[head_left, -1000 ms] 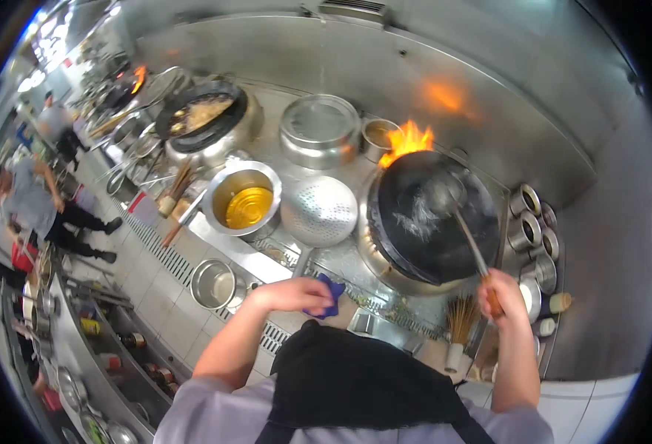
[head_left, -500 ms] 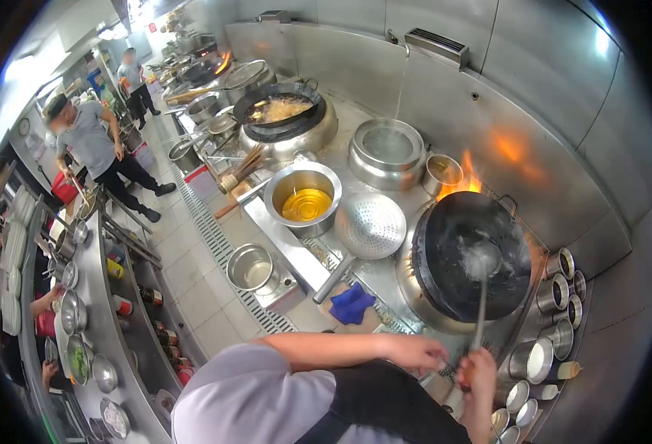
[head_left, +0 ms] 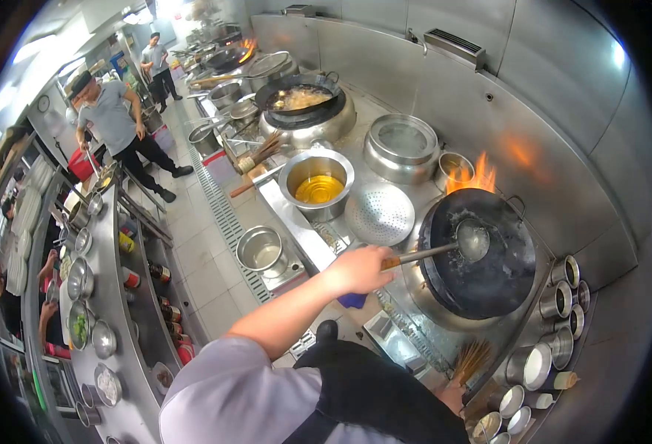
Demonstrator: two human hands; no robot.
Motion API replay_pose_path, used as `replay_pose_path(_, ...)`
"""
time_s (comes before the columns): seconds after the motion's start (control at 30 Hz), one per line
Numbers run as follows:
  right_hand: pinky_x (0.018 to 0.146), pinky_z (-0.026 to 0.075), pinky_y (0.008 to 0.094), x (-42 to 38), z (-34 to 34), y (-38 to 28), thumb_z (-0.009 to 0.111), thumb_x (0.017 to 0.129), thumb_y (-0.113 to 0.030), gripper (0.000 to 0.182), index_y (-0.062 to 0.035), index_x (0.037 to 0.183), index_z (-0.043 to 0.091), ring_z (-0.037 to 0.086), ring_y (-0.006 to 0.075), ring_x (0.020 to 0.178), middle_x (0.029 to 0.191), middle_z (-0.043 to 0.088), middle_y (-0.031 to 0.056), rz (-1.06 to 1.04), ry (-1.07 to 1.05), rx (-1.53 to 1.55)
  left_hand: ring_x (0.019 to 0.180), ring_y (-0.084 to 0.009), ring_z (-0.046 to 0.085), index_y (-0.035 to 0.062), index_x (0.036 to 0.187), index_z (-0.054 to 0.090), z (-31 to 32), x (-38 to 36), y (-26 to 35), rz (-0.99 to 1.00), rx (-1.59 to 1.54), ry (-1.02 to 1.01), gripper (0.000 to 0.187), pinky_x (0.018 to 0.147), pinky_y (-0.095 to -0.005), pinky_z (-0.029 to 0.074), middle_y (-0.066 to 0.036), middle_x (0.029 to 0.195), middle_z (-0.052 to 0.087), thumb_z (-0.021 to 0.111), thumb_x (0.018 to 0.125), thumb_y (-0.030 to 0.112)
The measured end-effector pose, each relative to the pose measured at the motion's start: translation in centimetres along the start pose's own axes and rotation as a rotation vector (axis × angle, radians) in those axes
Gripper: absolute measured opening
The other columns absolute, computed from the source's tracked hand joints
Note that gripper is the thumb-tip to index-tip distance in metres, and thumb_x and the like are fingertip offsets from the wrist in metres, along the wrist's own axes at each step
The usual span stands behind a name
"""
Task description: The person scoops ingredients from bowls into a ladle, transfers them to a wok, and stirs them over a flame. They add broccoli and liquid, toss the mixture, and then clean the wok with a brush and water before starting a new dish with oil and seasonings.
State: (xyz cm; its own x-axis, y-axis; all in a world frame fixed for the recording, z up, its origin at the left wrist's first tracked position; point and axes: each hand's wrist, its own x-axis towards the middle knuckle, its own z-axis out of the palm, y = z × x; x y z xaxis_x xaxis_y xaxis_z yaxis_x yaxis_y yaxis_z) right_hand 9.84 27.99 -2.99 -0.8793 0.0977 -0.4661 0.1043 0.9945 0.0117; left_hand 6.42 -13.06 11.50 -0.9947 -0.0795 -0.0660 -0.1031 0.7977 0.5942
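My left hand (head_left: 363, 270) is closed around the wooden end of a long-handled ladle (head_left: 429, 254). The ladle's round bowl rests in a large black wok (head_left: 489, 285), which sits on a burner with flames (head_left: 474, 177) rising behind it. Low in the view, my right hand (head_left: 452, 396) is wrapped around the base of a bamboo wok brush (head_left: 473, 358), bristles pointing up and away. The fingers of that hand are partly hidden. A perforated strainer (head_left: 380, 214) lies left of the wok, and a blue cloth (head_left: 352, 300) shows partly beneath my left forearm.
A pot of yellow oil (head_left: 348, 174) stands beyond the strainer, near a lidded steel pot (head_left: 402, 174). Several seasoning containers (head_left: 539, 366) line the right side. Another wok (head_left: 296, 96) bubbles farther back. A co-worker (head_left: 111, 118) stands at the left counter (head_left: 129, 325).
The ladle has passed from my right hand to my left, and its handle now points left. My right hand has dropped lower and taken hold of the wok brush.
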Motion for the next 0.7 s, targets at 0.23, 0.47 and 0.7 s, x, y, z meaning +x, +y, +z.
replay_pose_path(0.23, 0.048, 0.05, 0.0353, 1.9, -5.0, 6.3, 0.05, 0.079, -0.005, 0.069, -0.0139, 0.142, 0.024, 0.057, 0.0238, 0.065, 0.096, 0.054, 0.0124, 0.096, -0.073, 1.519, 0.088, -0.0356, 0.064, 0.0007, 0.102, 0.061, 4.3, 3.3, 2.7, 0.035, 0.298, -0.191, 0.035, 0.078, -0.0448, 0.05, -0.021, 0.097, 0.064, 0.059, 0.079, 0.027)
replay_pose_path(0.47, 0.059, 0.052, 0.0294, -1.4, -20.2, 4.4, 0.061, 0.081, -0.008, 0.074, -0.0165, 0.146, 0.026, 0.06, 0.0169, 0.071, 0.104, 0.06, 0.007, -0.502, -0.078, 1.373, 0.086, -0.0369, 0.064, -0.0003, 0.098, 0.061, 0.7, 0.7, 4.1, -0.011, 0.367, -0.201, 0.03, 0.078, -0.0447, 0.05, -0.022, 0.09, 0.065, 0.055, 0.076, 0.019)
replay_pose_path(0.7, 0.068, 0.052, 0.0433, 13.5, -20.5, -8.5, 0.053, 0.085, -0.033, 0.048, -0.0183, 0.13, 0.05, 0.066, 0.0296, 0.083, 0.096, 0.067, 0.0139, -0.646, 0.278, -0.356, 0.082, -0.0376, 0.063, 0.0032, 0.109, 0.056, -1.9, -0.8, 7.1, 0.019, 0.49, -0.223, 0.033, 0.073, -0.047, 0.049, -0.022, 0.085, 0.065, 0.053, 0.079, 0.017)
